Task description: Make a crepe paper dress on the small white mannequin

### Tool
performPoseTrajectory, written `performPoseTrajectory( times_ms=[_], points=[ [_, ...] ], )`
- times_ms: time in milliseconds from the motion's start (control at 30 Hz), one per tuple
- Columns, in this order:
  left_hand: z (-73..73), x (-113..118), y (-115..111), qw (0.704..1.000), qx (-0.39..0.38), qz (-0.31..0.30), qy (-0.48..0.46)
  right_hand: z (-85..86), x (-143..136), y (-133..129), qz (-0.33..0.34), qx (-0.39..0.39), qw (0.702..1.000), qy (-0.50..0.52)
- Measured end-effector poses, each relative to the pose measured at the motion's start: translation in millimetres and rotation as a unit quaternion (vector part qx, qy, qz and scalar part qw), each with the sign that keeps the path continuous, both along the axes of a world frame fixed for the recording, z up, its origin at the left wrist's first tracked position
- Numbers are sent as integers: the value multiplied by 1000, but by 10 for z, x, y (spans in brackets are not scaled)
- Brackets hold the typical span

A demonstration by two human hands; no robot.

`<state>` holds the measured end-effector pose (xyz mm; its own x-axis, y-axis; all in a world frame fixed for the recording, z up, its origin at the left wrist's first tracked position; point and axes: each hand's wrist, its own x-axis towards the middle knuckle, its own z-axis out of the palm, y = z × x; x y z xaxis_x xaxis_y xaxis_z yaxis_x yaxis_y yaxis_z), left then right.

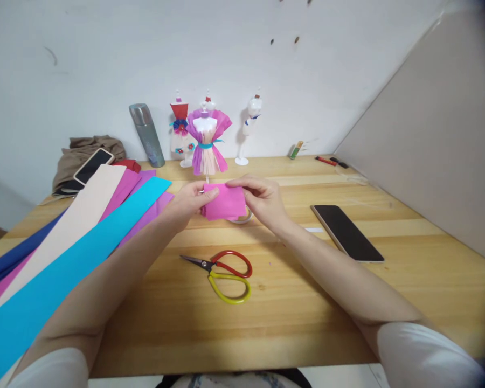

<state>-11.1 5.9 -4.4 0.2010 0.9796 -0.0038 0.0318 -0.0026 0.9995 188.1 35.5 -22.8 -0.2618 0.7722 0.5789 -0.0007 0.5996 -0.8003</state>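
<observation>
Between my two hands is a small pink rectangle of paper (pixel 226 205), held up over the middle of the table. My left hand (pixel 194 198) pinches its left side, thumb on the near face. At the upper right edge, the fingers and thumb of my right hand (pixel 264 199) grip the same paper. Partly hidden behind it lies a roll of tape (pixel 244 216). Scissors (pixel 220 274) with one red and one yellow handle lie nearer to me, blades pointing left. Just beyond my hands stands a mini dress form (pixel 206 143) in a pink, purple and cream paper dress with a blue sash.
Long paper strips (pixel 105 226) in blue, cream and pink spread under my left forearm. A phone (pixel 346 233) lies at right, another phone (pixel 94 166) at back left beside brown cloth (pixel 83 156). Along the wall stand a flask (pixel 147 134) and more dress forms (pixel 250 121).
</observation>
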Motion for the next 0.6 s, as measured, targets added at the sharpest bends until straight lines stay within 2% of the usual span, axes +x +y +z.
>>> performPoseTrajectory(
  times_ms=[100, 233, 367, 500, 600],
  points=[
    [5, -5, -2, 1000, -9, 1, -22, 2, 3, 6, -5, -24, 1000, 18],
    [20, -1, -11, 999, -18, 14, -29, 8, 14, 52, -30, -103, 993, 57],
    [17, 12, -16, 999, -21, 19, -43, 26, 19, 76, 19, -195, 977, 84],
    [7, 15, -17, 999, -24, 21, -41, 54, -20, 31, 69, -215, 973, 42],
    [14, 18, -23, 999, -23, 14, -42, 56, -54, 11, 75, -235, 968, 52]
  ],
)
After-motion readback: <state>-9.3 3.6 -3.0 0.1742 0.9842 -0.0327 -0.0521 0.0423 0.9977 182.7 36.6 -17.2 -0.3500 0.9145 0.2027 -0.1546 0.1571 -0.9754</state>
